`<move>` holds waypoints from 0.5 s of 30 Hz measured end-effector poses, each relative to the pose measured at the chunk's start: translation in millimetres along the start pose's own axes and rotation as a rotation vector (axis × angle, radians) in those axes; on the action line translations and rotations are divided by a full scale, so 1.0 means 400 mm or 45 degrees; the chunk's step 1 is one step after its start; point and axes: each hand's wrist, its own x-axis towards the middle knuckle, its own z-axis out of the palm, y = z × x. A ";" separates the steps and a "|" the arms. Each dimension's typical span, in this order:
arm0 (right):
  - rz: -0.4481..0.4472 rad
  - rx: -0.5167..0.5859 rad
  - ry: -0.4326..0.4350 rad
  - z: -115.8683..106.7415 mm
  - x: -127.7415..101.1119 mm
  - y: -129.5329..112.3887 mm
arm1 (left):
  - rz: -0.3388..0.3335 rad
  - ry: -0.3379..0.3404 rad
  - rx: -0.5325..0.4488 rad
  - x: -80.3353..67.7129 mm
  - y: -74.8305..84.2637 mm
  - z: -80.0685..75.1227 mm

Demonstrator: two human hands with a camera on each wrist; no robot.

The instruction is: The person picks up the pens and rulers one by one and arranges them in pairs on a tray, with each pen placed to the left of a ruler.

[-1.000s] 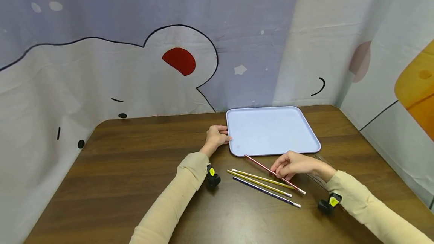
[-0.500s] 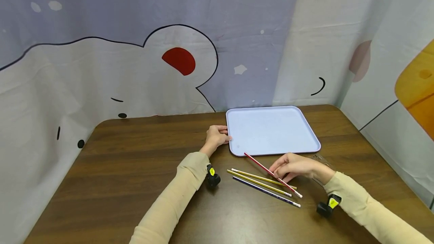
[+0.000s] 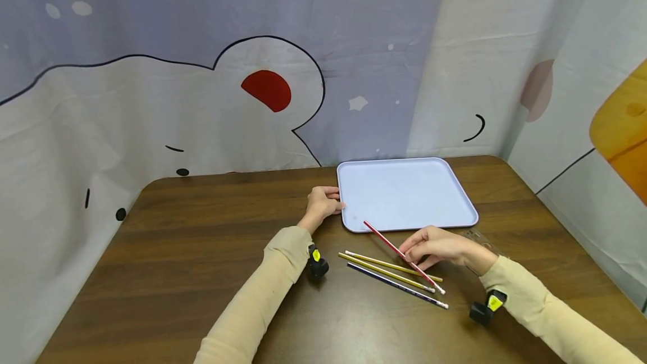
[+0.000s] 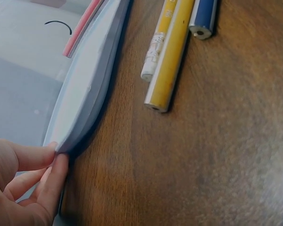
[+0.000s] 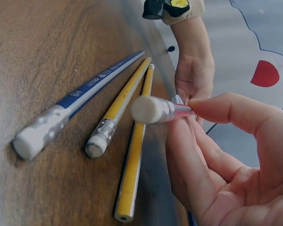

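Your right hand [image 3: 437,247] pinches the red pencil [image 3: 399,255]; lift its eraser end clear of the three pencils [image 3: 391,277]; your left hand [image 3: 322,204] pinches the tray [image 3: 457,206] rim; hold firm.

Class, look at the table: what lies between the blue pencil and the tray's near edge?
In the head view, two yellow pencils lie between the blue pencil and the tray; the red pencil, pinched by the right hand, crosses above them.

Left hand [image 4: 14,181] pinching tray [image 4: 82,89] rim, yellow pencils [image 4: 172,52] beside.
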 end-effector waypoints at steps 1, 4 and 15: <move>0.000 0.002 0.000 0.000 -0.001 -0.001 | 0.001 -0.002 0.002 0.000 0.001 0.000; -0.001 0.005 0.009 0.000 -0.003 -0.005 | 0.002 -0.008 0.001 -0.001 0.002 0.001; -0.011 0.019 0.032 -0.008 0.008 -0.017 | 0.011 0.002 0.009 0.001 0.001 0.001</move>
